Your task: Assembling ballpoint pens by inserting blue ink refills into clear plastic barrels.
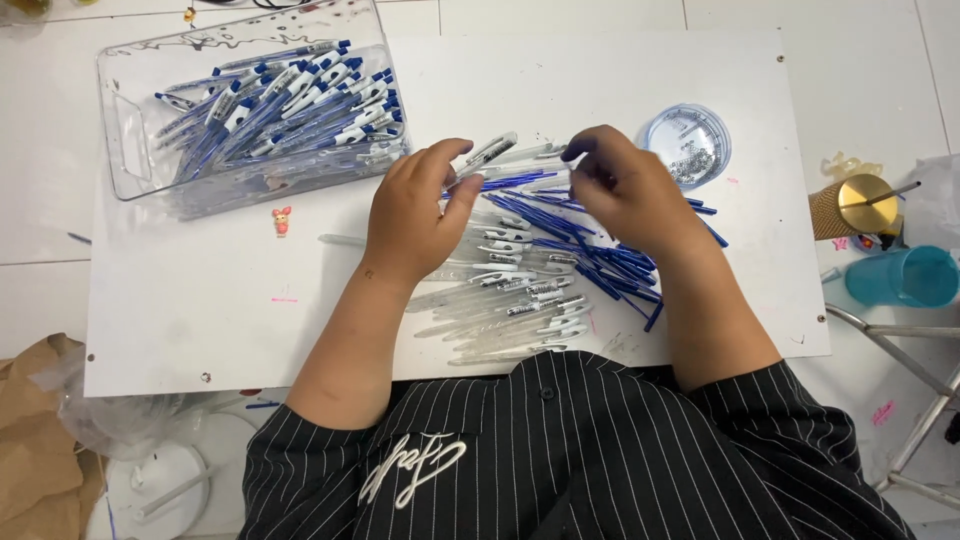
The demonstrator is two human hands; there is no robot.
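Pen assembly at a white table: both hands work over loose pen parts.

Nearest the lower edge, the pile of clear pen barrels (510,300) lies at frame centre, with blue refills (600,265) fanned to its right; keep the two kinds sorted so each pick is single. The left hand (415,215) has its grip closed on one clear barrel with a white clip (487,152), held tilted up to the right. The right hand (625,185) pinches its fingertips together; what they hold is too small to tell. Bring both parts in line before pushing, and keep the barrel steady. Farther up, right of centre, a small round clear tub (688,140) holds tiny metal pieces, probably springs. At upper left, a clear rectangular bin (130,150) holds finished blue-and-white pens (290,105).
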